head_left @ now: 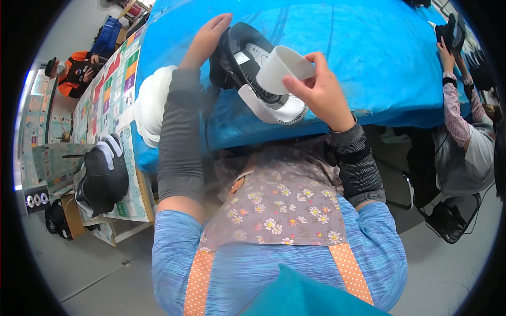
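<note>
A black shoe upper [225, 62] with a white stitched band along its near end lies at the near edge of the blue-covered table. My left hand [210, 38] grips its left side, fingers stretched along the outside; the thumb is hidden. Between the thumb and fingers of my right hand [322, 89] is a white curved, cup-shaped piece [282, 69]. This piece is tilted over the opening of the upper, close to the stitched band; I cannot tell whether they touch. Left of my left forearm sits a stack of nested white curved pieces [150, 108].
Blue sheeting [363, 58] covers the table. At left, a black shoe-like item [105, 174] stands by a patterned board [132, 197]. A person in orange [79, 73] is at far left. On the right, a co-worker's hand [447, 57] holds a dark shoe [452, 34]; a black chair [448, 218] stands below.
</note>
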`<action>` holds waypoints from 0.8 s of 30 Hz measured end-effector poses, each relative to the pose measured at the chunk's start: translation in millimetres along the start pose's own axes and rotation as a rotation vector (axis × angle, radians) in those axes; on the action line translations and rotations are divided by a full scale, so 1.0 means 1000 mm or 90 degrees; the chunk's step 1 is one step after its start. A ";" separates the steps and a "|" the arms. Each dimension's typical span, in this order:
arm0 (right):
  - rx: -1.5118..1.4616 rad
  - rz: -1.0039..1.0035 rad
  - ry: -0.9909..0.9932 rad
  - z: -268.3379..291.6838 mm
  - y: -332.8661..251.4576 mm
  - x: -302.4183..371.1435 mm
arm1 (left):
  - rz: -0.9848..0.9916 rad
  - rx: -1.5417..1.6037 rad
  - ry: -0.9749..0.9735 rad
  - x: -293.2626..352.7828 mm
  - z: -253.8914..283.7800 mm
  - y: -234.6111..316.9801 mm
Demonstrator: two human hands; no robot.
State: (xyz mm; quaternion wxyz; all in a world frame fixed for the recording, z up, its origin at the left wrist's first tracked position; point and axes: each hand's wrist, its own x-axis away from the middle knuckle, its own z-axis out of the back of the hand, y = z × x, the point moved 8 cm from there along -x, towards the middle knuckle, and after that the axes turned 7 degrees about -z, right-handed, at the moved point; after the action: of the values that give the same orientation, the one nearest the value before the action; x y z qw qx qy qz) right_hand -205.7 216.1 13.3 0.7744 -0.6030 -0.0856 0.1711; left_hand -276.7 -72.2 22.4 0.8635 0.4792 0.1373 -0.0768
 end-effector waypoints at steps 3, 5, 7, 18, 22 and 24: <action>0.043 -0.007 0.001 -0.004 -0.001 0.005 | 0.020 0.055 -0.119 -0.010 -0.013 -0.011; 0.029 -0.009 0.010 -0.004 0.002 0.006 | 0.026 0.080 -0.178 -0.005 -0.018 -0.012; 0.087 -0.018 0.008 -0.001 0.006 0.006 | 0.093 0.143 -0.165 0.004 -0.022 -0.007; 0.203 0.158 -0.079 -0.034 -0.035 0.019 | -0.034 -0.029 0.007 0.138 -0.030 0.080; 0.244 0.169 -0.098 -0.048 -0.035 0.021 | 0.002 0.106 0.093 0.147 -0.029 0.073; 0.240 0.165 -0.092 -0.057 -0.028 0.019 | 0.042 0.192 0.079 0.149 -0.031 0.058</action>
State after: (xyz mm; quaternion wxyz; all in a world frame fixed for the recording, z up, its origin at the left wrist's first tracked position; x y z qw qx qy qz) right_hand -163.9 165.3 24.5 0.8365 -0.4402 -0.0292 0.3251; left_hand -125.1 -15.2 7.5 0.7737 0.6114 0.1613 -0.0385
